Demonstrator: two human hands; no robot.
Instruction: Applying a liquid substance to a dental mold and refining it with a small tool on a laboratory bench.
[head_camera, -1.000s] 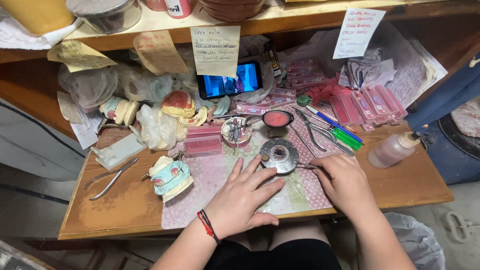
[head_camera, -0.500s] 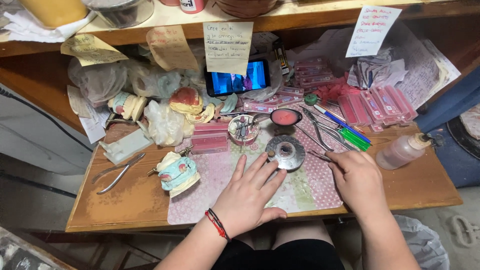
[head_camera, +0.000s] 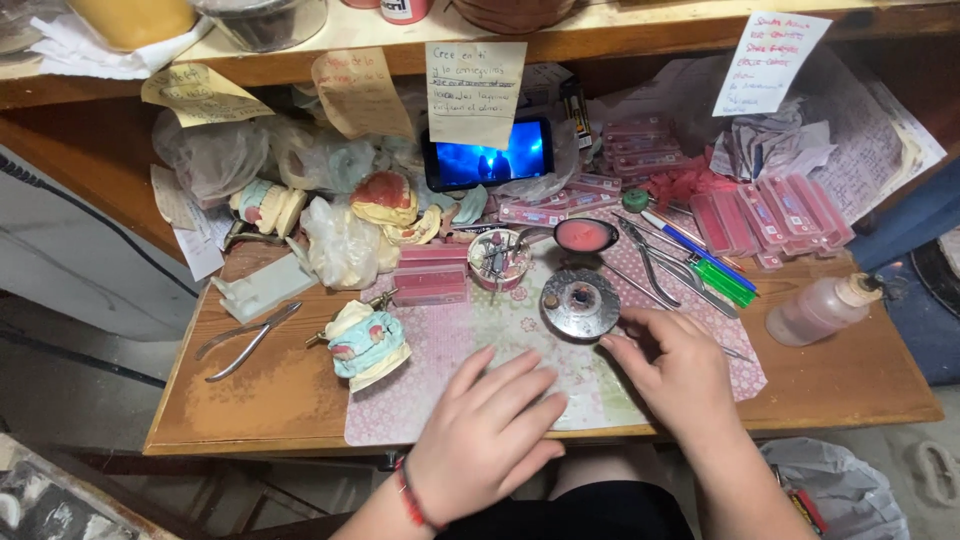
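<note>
Just below the round metal dish, your right hand rests with its fingertips curled loosely at the dish's near rim, grasping nothing that shows, while your left hand lies flat and spread on the patterned mat, further below and to the left. This looks like a settling step at the dish. Any lift would call for a firmer pinch on its rim.

A phone screen glows blue at the desk's back, under a tan handwritten note. A white note hangs right (red ink). Pink flat boxes lie below.
</note>
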